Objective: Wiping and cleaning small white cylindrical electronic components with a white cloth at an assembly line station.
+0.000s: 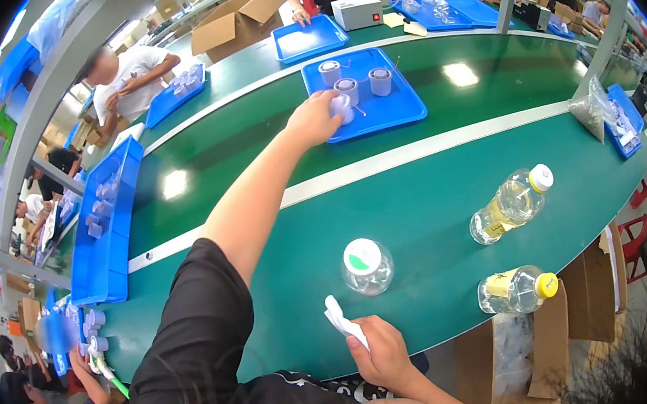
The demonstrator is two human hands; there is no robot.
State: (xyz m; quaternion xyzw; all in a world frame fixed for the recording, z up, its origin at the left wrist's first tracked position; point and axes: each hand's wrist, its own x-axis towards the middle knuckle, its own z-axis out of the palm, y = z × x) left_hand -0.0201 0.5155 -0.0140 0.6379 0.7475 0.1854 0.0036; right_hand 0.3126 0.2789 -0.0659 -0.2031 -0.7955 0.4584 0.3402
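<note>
My left hand (pixel 316 119) reaches across the belt to a blue tray (pixel 395 119). Its fingers are closed around a small white cylindrical plastic part (pixel 341 109) at the tray's near left corner. Beside that part are similar white cylinders with dark ring-shaped tops: one cylinder (pixel 329 72) at the back, another (pixel 380 82) to the right and a third (pixel 346 88) just behind my fingertips. Thin wires stick out near them. My right hand (pixel 382 353), low over the near table edge, grips a folded white cloth (pixel 346 321).
A clear jar with a white lid (pixel 366 266) stands ahead of my right hand. Two clear bottles, one white-capped (pixel 508 206), one yellow-capped (pixel 515 291), are to the right. A blue bin (pixel 120 220) lies left. Co-workers sit across the belt; open cardboard boxes (pixel 594 293) stand right.
</note>
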